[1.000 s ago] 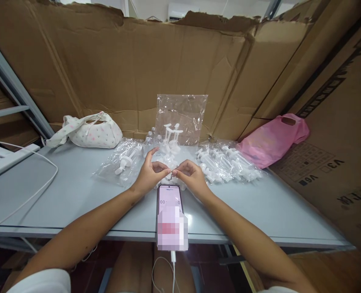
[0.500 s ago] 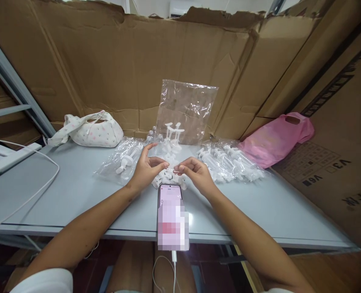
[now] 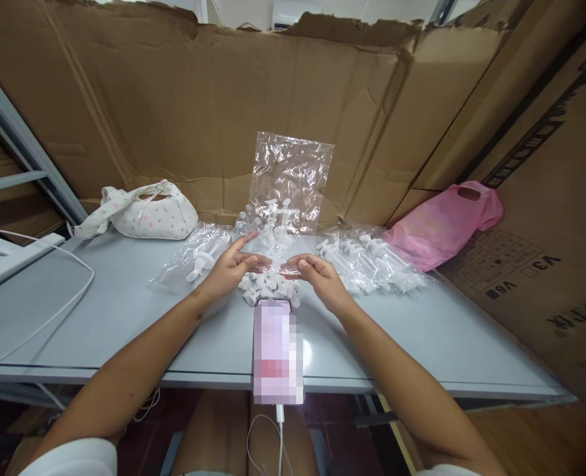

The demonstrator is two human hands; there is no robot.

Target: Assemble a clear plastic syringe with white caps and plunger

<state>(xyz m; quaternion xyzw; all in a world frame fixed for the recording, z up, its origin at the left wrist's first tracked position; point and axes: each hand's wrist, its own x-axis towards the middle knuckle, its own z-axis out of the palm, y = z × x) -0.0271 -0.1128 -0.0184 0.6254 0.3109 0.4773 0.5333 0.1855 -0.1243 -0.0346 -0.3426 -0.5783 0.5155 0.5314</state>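
A clear plastic bag (image 3: pixel 293 172) stands upright in front of the cardboard, its lower edge between my hands. My left hand (image 3: pixel 232 264) pinches the near edge of this bag, index finger raised. My right hand (image 3: pixel 322 274) holds the same edge from the right, thumb against fingers. White forked plastic parts (image 3: pixel 280 211) show behind or through the film. Below my hands lies a pile of small white plastic pieces (image 3: pixel 267 287). Filled clear bags with white pump-like parts lie on the left (image 3: pixel 208 254) and on the right (image 3: pixel 372 261).
A phone (image 3: pixel 275 350) with a white cable stands at the table's (image 3: pixel 396 344) front edge. A white patterned handbag (image 3: pixel 158 211) and a power strip (image 3: pixel 20 264) are on the left. At the right, a pink bag (image 3: pixel 441 225) leans near a large carton (image 3: pixel 545 264).
The bag's film between my hands has been drawn tighter and looks more crinkled, its top edge narrower. My hands have shifted slightly, uncovering more of the small white pieces. The view has moved slightly.
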